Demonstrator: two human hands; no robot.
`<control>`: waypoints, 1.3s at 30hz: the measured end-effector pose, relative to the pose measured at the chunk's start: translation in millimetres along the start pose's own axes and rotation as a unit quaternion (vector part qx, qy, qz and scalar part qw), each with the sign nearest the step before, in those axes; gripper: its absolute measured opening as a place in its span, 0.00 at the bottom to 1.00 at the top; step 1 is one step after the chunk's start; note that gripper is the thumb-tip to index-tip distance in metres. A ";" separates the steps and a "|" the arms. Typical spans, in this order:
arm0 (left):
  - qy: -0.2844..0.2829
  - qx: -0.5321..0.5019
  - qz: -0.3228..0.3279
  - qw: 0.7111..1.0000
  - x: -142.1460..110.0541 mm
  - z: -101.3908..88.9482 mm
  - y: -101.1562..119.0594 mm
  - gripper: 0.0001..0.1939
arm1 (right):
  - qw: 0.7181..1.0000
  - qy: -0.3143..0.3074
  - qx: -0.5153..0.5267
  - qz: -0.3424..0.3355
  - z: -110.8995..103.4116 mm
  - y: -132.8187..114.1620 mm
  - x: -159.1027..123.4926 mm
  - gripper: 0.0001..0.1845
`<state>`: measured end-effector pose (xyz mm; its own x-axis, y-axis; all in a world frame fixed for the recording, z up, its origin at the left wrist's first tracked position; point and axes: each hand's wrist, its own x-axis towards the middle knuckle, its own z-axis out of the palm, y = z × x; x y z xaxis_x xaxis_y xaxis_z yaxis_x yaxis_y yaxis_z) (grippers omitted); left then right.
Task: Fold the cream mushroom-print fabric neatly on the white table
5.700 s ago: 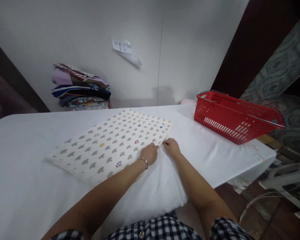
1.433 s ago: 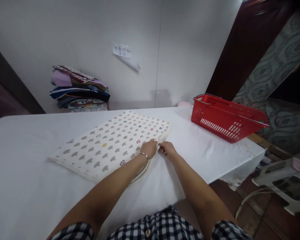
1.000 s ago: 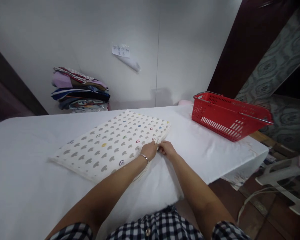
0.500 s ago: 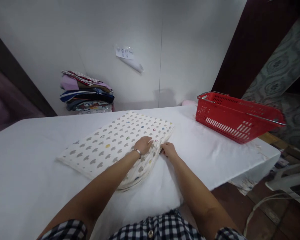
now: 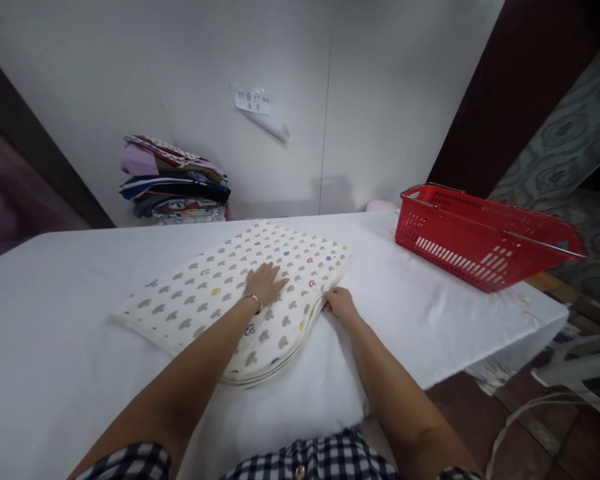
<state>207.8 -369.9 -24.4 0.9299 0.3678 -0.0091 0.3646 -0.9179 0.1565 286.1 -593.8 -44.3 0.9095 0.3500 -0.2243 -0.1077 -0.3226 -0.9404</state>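
A folded white cloth [image 5: 180,290] printed with grey mushroom-like shapes and a few coloured ones lies in layers on the white-covered table [image 5: 70,373]. On top of it, near the middle, my left hand [image 5: 265,285] rests flat with its fingers spread; a bracelet circles that wrist. At the cloth's right edge, my right hand [image 5: 340,303] pinches the layered border between thumb and fingers. Several edges of the layers show along the rounded near side.
A red plastic basket [image 5: 450,230] with metal handles stands at the table's right end. Behind the table on the left is a stack of folded clothes [image 5: 177,183]. A paper sign [image 5: 253,101] hangs curled on the wall. A white stool [image 5: 575,367] stands at lower right.
My left hand has moved left from near the cloth's right edge and now lies spread on it. My right hand stays at the edge. The cloth's near right part looks flatter.
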 end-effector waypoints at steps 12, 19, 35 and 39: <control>0.024 -0.076 0.143 0.987 -55.7 -11.3 90.0 0.18 | 1.000 -0.008 0.025 0.010 -0.3 -8.6 -6.1 0.03; 0.004 -0.008 0.112 0.994 -67.5 -4.2 112.0 0.20 | 0.999 -0.021 0.045 0.019 -2.5 -10.8 -7.6 0.03; -0.051 -0.151 0.030 0.987 -65.0 -2.7 95.6 0.12 | 0.994 -0.040 0.075 0.064 -5.5 -14.1 -2.2 0.13; -0.040 -0.133 0.001 0.990 -61.5 -3.4 100.9 0.16 | 0.994 -0.044 0.077 0.070 -6.2 -15.8 -3.3 0.14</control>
<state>187.2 -484.7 -4.7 0.9354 0.3430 -0.0858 0.3469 -0.8433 0.4104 287.3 -595.4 -27.1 0.8433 0.3884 -0.3716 -0.2977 -0.2380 -0.9245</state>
